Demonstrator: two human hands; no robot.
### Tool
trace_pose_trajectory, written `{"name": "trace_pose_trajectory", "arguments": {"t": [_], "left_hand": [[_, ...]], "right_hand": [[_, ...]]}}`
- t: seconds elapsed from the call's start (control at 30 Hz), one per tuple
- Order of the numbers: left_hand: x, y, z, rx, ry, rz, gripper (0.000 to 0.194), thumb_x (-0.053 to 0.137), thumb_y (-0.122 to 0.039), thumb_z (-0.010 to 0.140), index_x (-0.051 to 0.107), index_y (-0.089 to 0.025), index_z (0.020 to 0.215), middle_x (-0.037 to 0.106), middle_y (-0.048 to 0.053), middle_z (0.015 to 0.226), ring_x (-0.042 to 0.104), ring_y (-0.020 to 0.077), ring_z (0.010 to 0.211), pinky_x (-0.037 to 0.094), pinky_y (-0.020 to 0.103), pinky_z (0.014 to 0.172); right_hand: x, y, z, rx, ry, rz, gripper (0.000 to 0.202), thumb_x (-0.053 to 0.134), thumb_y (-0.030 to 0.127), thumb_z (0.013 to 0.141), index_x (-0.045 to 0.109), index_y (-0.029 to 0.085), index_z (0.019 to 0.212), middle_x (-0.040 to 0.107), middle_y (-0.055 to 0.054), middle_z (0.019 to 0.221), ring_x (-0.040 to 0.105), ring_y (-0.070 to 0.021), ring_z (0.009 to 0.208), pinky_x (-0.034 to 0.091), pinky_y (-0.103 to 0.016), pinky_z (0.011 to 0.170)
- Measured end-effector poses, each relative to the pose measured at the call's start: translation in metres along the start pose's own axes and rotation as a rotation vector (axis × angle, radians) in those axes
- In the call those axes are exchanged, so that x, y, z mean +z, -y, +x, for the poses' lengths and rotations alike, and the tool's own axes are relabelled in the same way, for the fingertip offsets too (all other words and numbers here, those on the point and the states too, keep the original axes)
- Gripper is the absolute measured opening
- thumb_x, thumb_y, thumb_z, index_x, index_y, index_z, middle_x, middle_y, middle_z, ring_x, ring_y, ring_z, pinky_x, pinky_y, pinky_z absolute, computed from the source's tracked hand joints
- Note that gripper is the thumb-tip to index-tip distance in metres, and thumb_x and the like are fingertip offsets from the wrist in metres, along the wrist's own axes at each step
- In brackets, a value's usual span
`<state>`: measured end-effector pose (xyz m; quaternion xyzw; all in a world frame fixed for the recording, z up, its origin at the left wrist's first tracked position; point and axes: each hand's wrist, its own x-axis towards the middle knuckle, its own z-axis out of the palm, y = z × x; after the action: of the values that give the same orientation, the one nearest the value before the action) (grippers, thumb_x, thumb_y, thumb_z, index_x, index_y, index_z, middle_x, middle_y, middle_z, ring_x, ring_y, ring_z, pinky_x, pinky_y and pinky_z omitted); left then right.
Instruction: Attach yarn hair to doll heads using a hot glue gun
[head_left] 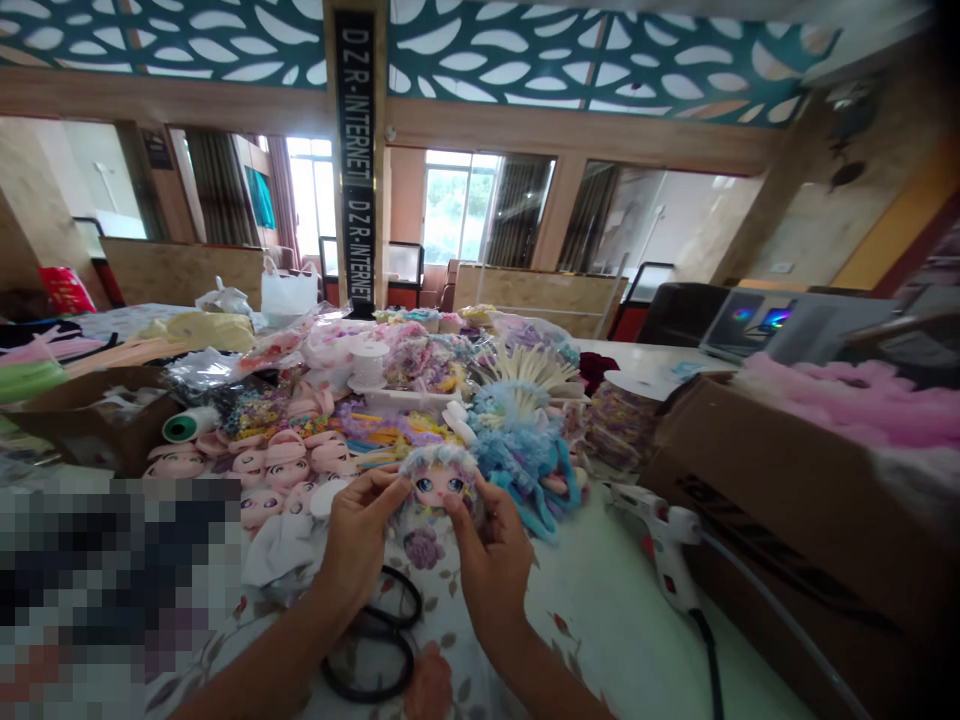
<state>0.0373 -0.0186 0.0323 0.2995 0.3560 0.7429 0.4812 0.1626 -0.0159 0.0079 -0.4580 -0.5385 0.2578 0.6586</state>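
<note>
Between my two hands is a doll head [440,488] with big blue eyes and a fluffy pastel trim around its face. My left hand [360,530] pinches its left side, thumb and fingers at the trim. On the other side my right hand [491,550] grips it, with the thumb close to the lower face. Black-handled scissors [375,640] lie on the flowered tablecloth [517,655] below my hands; their blades are hidden. Several loose doll faces [285,465] are piled to the left, and blue fluffy trim [525,460] lies just right of the doll head.
A white glue gun [667,540] with a black cord rests at the right, beside a large cardboard box [795,520] topped with pink fluff [832,400]. At the left stand a smaller cardboard box [97,420] and a thread spool [190,424]. Bagged trims [420,360] are heaped at the back.
</note>
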Motion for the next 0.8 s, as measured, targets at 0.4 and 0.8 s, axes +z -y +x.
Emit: {"name": "trace_pose_trajectory", "arguments": {"t": [0.4, 0.8], "left_hand": [[-0.005, 0.000, 0.020, -0.188, 0.080, -0.027, 0.020, 0.086, -0.022, 0.051, 0.070, -0.014, 0.059, 0.067, -0.001, 0.064, 0.058, 0.0075, 0.060, 0.047, 0.016, 0.059], [-0.013, 0.013, 0.011, -0.233, -0.021, -0.048, 0.028, 0.090, -0.026, 0.041, 0.068, -0.013, 0.052, 0.066, -0.002, 0.060, 0.057, 0.0074, 0.061, 0.047, 0.016, 0.061]], "right_hand": [[0.004, -0.015, 0.013, 0.043, 0.019, 0.007, 0.040, 0.067, 0.048, 0.077, 0.064, 0.018, 0.104, 0.060, -0.001, 0.072, 0.052, -0.0153, 0.062, 0.044, -0.025, 0.056], [0.004, -0.022, 0.004, -0.032, 0.013, -0.151, 0.037, 0.065, 0.048, 0.078, 0.064, 0.014, 0.092, 0.053, 0.003, 0.059, 0.044, -0.0111, 0.049, 0.041, -0.023, 0.047]]}}
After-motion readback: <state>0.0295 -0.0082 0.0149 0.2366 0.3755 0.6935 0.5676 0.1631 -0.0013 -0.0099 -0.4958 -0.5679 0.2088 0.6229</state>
